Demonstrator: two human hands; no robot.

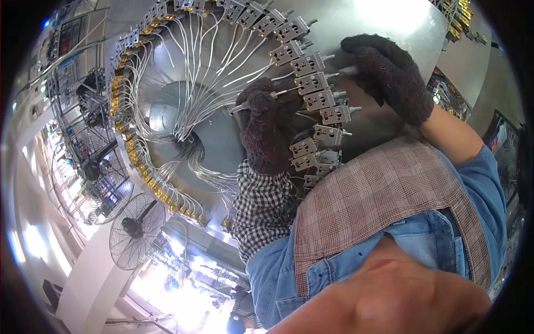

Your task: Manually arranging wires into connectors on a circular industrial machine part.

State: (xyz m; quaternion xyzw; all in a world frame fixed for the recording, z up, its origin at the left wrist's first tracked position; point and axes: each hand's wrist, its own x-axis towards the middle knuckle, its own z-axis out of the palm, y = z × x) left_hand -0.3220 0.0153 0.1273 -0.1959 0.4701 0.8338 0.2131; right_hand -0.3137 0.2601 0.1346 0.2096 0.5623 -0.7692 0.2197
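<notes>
Both my hands wear dark knitted gloves. My left hand (261,131) is closed in a pinch around a thin metal rod (239,108), which sticks out on both sides of the fingers and points right toward a metal switch box. My right hand (395,75) curls at the outer side of the ring of boxes, its fingers closed around a short grey cylinder (349,70) lined up with a box's shaft. The small metal boxes (320,100) with shafts stand along the rim of a round metal table (222,133). White wires (192,67) run from them to a hole in its centre.
Brass-coloured parts (133,150) line the rim's left side. Two large caged fans (136,228) stand at left. More brass-coloured pieces (459,19) lie at the upper right. A checked sleeve covers my left forearm, and a checked apron (384,195) presses close to the table edge.
</notes>
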